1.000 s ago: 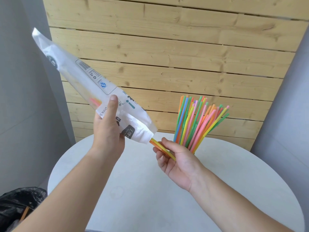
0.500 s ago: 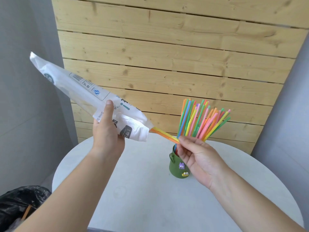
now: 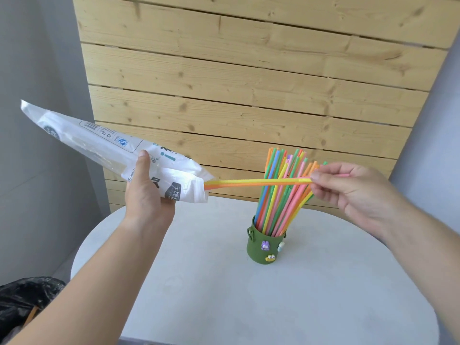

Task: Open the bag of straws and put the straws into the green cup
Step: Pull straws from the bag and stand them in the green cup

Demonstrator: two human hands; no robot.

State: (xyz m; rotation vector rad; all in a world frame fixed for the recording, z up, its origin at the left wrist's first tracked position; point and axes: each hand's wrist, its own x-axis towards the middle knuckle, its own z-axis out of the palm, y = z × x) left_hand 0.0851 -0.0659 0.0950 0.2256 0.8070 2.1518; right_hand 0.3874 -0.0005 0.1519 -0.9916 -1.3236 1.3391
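a: what stands at the back?
b: a panel of pale pine planks (image 3: 249,78), laid level, knotty, with dark gaps between; plain grey wall (image 3: 37,70) on either side of it.
a: and nearer?
b: a round-edged white table (image 3: 224,295), matt, evenly lit by soft daylight; a crumpled black plastic bag (image 3: 22,302) low in the left corner, beside the table.

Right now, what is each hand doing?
Left hand: closed, holding the white plastic straw bag.
Right hand: closed, pinching yellow and orange straws.
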